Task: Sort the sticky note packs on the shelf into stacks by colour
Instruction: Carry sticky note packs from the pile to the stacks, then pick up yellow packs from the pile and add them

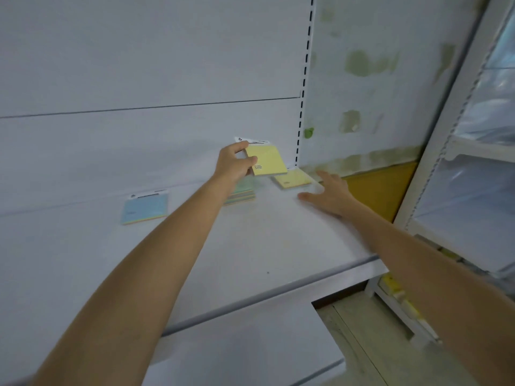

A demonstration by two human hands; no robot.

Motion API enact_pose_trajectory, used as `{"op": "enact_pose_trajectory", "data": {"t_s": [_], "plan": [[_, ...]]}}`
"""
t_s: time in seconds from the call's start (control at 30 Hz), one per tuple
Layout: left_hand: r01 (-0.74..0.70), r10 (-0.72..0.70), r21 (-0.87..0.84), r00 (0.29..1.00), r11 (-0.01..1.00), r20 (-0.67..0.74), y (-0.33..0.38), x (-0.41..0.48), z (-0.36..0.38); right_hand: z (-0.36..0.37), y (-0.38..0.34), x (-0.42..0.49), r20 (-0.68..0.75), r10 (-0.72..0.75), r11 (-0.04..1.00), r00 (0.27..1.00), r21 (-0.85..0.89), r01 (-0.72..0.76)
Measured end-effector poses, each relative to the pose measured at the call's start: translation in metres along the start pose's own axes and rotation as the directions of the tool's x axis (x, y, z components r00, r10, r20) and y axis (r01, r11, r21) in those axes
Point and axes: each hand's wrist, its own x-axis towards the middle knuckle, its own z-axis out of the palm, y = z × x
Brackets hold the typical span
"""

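My left hand (233, 161) grips a yellow sticky note pack (268, 160) by its left edge and holds it tilted in the air above the white shelf (264, 235). Under that hand lies a stack of mixed-colour packs (242, 192) with a green one on top, partly hidden by my wrist. Another yellow pack (292, 178) lies flat at the shelf's back right corner. A blue pack (145, 208) lies alone at the left. My right hand (330, 192) hovers open, fingers spread, just right of the lying yellow pack and holds nothing.
A white back panel (139, 79) closes the shelf behind, with a slotted upright (302, 107) at its right end. Right of it is a stained wall and a yellow board (379, 188). A lower shelf (245, 344) juts out below. Another rack (473, 162) stands at the far right.
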Motion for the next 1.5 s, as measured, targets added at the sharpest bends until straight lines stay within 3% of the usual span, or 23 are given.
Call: {"op": "enact_pose_trajectory", "data": {"t_s": [0.27, 0.37, 0.53, 0.63, 0.77, 1.13, 1.23, 1.33, 1.4, 1.5], "plan": [[0.052, -0.060, 0.275, 0.998, 0.960, 0.020, -0.024, 0.031, 0.074, -0.005, 0.020, 0.000, 0.044, -0.037, 0.990, 0.998, 0.134, 0.031], [0.025, -0.034, 0.513, 0.999, 0.858, 0.009, -0.035, 0.027, 0.089, -0.008, 0.020, 0.001, 0.040, -0.068, 0.992, 0.997, 0.112, 0.063], [-0.079, 0.030, 0.689, 0.996, 0.720, 0.082, -0.045, 0.020, 0.096, -0.012, 0.018, 0.000, 0.028, -0.138, 0.989, 0.990, 0.062, 0.136], [-0.126, -0.016, 0.724, 0.982, 0.678, 0.186, -0.047, 0.013, 0.093, -0.012, 0.020, 0.000, 0.027, -0.166, 0.985, 0.986, 0.058, 0.164], [-0.144, 0.045, 0.723, 0.987, 0.675, 0.154, -0.053, 0.012, 0.089, -0.004, 0.025, 0.008, 0.039, -0.122, 0.988, 0.992, 0.102, 0.118], [-0.165, -0.015, 0.779, 0.976, 0.605, 0.218, -0.043, 0.005, 0.090, 0.000, 0.028, 0.010, 0.055, -0.104, 0.992, 0.993, 0.084, 0.099], [-0.210, 0.040, 0.780, 0.972, 0.590, 0.231, -0.036, 0.000, 0.090, -0.002, 0.026, 0.003, 0.001, -0.127, 0.989, 0.992, 0.075, 0.126], [-0.327, 0.166, 0.766, 0.945, 0.554, 0.283, -0.021, -0.008, 0.079, -0.005, 0.017, -0.007, -0.146, -0.194, 0.981, 0.970, -0.012, 0.195], [-0.385, 0.242, 0.782, 0.922, 0.491, 0.302, -0.006, -0.014, 0.060, -0.004, 0.004, -0.012, -0.194, -0.275, 0.961, 0.942, -0.094, 0.261], [-0.362, 0.316, 0.858, 0.915, 0.363, 0.252, 0.011, -0.026, 0.009, 0.002, -0.035, -0.020, -0.176, -0.374, 0.926, 0.911, -0.118, 0.358]]}}
